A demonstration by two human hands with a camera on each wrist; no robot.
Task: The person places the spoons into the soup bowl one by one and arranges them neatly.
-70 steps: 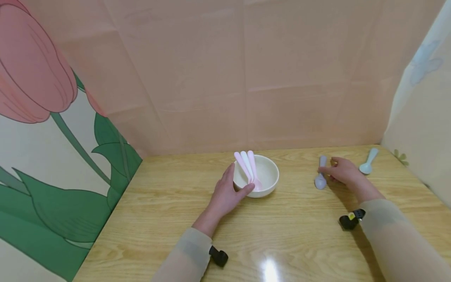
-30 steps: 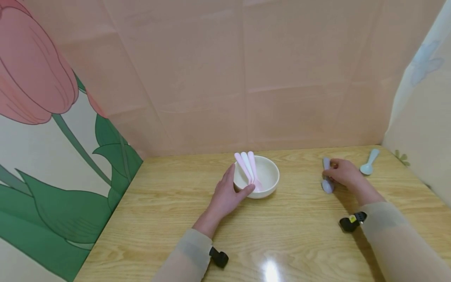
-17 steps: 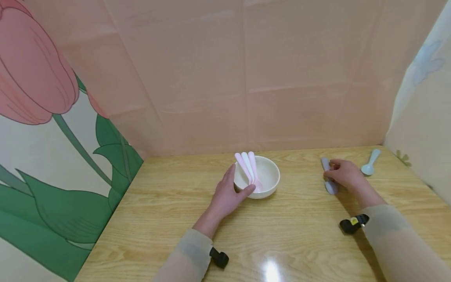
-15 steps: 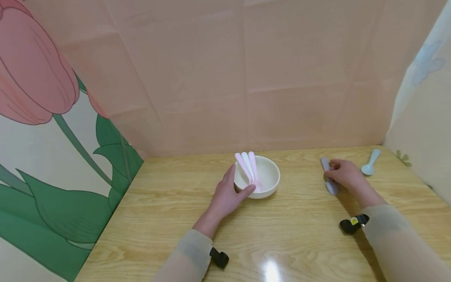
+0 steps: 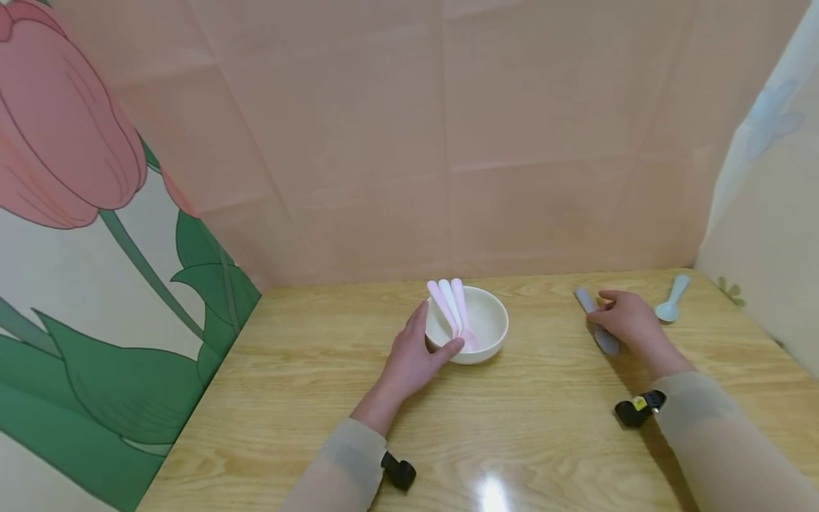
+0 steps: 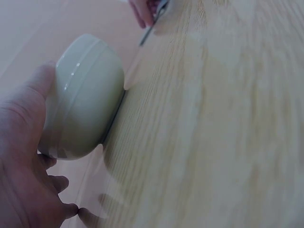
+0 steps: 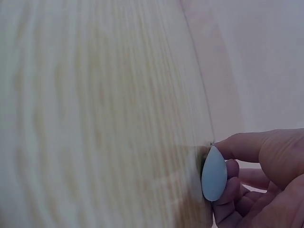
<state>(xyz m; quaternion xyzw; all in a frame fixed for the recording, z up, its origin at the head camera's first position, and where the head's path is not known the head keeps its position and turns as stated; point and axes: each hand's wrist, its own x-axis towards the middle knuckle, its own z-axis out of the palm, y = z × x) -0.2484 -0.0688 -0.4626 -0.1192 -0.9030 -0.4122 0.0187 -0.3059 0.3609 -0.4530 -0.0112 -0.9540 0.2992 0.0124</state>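
Note:
A cream bowl stands on the table, and my left hand grips its left side with the thumb at the near rim. Inside it lean a pink spoon, a whitish spoon and another pink spoon, handles up past the far rim. To the right, my right hand pinches a grey-lilac spoon around its middle, the handle pointing far left. In the right wrist view the spoon's scoop faces the camera, close to the tabletop, the handle hidden behind it.
A pale blue spoon lies on the wooden table just right of my right hand. A pinkish cloth backdrop rises behind the table's far edge. A tulip-patterned panel stands at the left, a pale one at the right.
My right fingers were at the spoon's left and right; they now pinch it. The grey-lilac spoon has turned, its scoop swinging right and its handle end left. My left hand and the bowl stay put.

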